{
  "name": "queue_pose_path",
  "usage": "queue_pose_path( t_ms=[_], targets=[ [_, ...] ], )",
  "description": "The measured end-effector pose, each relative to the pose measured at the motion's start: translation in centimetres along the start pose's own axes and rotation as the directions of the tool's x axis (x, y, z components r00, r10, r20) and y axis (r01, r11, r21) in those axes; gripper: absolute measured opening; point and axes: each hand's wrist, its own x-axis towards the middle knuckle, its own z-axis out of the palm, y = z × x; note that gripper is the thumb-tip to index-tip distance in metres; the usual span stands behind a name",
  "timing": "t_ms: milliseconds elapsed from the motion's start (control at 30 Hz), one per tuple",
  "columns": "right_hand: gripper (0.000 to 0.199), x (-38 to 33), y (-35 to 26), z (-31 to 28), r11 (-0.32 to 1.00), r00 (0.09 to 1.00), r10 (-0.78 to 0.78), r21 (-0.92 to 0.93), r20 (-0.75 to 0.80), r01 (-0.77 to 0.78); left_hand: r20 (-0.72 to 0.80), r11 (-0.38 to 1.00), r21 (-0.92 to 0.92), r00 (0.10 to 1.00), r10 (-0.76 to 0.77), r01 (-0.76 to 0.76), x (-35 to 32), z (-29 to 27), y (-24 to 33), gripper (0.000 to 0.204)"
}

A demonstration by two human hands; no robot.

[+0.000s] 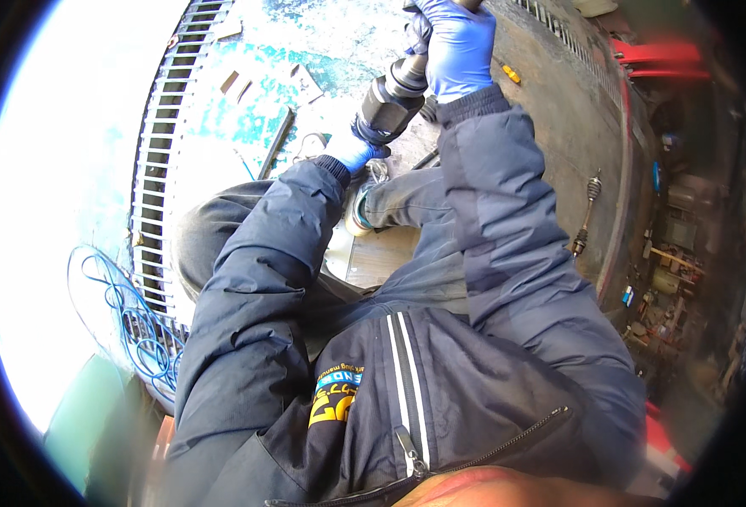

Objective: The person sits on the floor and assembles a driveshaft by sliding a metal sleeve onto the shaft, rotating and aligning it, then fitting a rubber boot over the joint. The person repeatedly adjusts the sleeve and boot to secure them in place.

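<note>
A drive shaft (pixel 390 101) with a black, faceted joint housing and a ribbed boot slants away from me above my knees. My left hand (pixel 354 152), in a blue glove, is closed around the near end of the housing; part of its fingers is hidden behind it. Further off, my right hand (pixel 461 51) grips the bar beyond the boot. Its blue glove is dark and smudged at the fingers. The shaft's far end runs out at the top of the picture.
A floor grate (pixel 155 152) runs along the left, with a tangled blue hose (pixel 136 325) beside it. A dark bar (pixel 277 142) and cardboard scraps lie ahead. To the right are a small yellow object (pixel 510 74), another drive shaft (pixel 588 211) and cluttered shelves (pixel 675 262).
</note>
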Motion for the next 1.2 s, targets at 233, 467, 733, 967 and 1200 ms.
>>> queue_pose_path(
  t_ms=[233, 467, 733, 967, 1200],
  targets=[
    [0.027, -0.4, -1.0, -0.6, 0.966, 0.986, 0.155, 0.217, -0.067, -0.137, 0.01, 0.997, -0.074, 1.0, -0.001, 0.002, 0.0, -0.1, 0.0, 0.066],
    [0.025, -0.8, -1.8, 0.5, 0.972, 0.988, 0.126, 0.21, -0.084, -0.107, 0.042, 0.99, -0.144, 0.999, 0.002, 0.004, -0.4, -0.4, 0.6, 0.067],
    [0.025, -0.6, -2.0, 0.1, 0.962, 0.984, 0.179, 0.21, -0.012, -0.172, 0.009, 0.994, -0.086, 0.998, -0.062, 0.063, -1.1, -0.7, 2.5, 0.066],
    [0.023, -1.2, 0.0, -1.6, 0.943, 0.986, 0.132, 0.319, -0.1, -0.094, 0.013, 0.988, -0.154, 1.0, -0.003, 0.005, -0.5, -0.2, 1.9, 0.067],
    [0.015, -4.3, 1.7, -2.6, 0.948, 0.959, -0.247, 0.169, -0.139, 0.269, -0.016, 0.979, -0.203, 1.0, -0.009, 0.006, -1.5, -0.9, 3.9, 0.071]
  ],
)
